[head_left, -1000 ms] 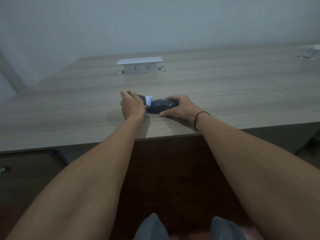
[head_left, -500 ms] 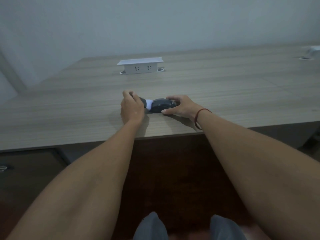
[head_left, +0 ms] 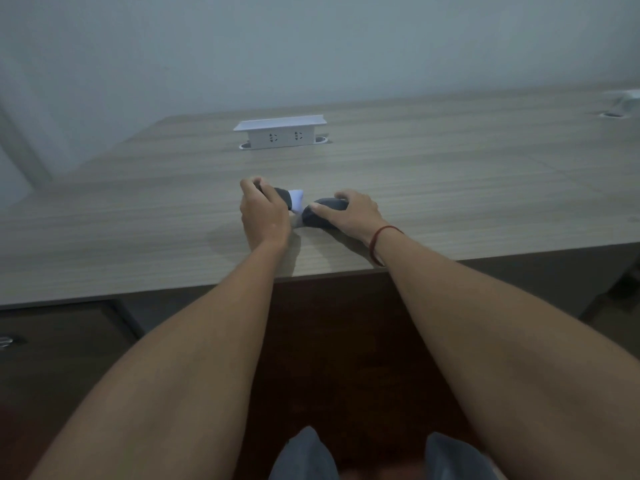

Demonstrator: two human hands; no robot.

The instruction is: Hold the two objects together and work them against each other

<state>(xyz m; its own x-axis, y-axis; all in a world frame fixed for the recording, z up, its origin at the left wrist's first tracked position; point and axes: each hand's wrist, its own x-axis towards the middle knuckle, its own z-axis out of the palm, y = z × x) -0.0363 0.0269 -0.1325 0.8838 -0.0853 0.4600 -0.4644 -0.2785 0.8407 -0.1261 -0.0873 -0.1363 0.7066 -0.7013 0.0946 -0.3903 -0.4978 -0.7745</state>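
On my feed both hands work one dark sock [head_left: 320,213] with a white patch [head_left: 296,199], lying on the desk [head_left: 450,188] near its front edge. My left hand [head_left: 265,211] is curled round the sock's left end: the dark cloth comes out from under the fingers [head_left: 258,185] on their right side, and the white patch sits just beside them, between the two hands. How far the cloth runs inside that fist I cannot tell, since the back of the hand hides it. My right hand [head_left: 353,211] grips the other end, a rounded dark bundle; its fingers curve over the top of it and the thumb [head_left: 320,210] presses along the near left side, so the bundle lies under and just left of those fingertips. The cloth narrows between the hands, where the white part meets the bundle. A red cord [head_left: 375,239] circles the right wrist. Well beyond the fingers, toward the wall, a white socket box [head_left: 280,131] stands on the desk. Grey-clad knees [head_left: 304,455] show at the bottom of the view.
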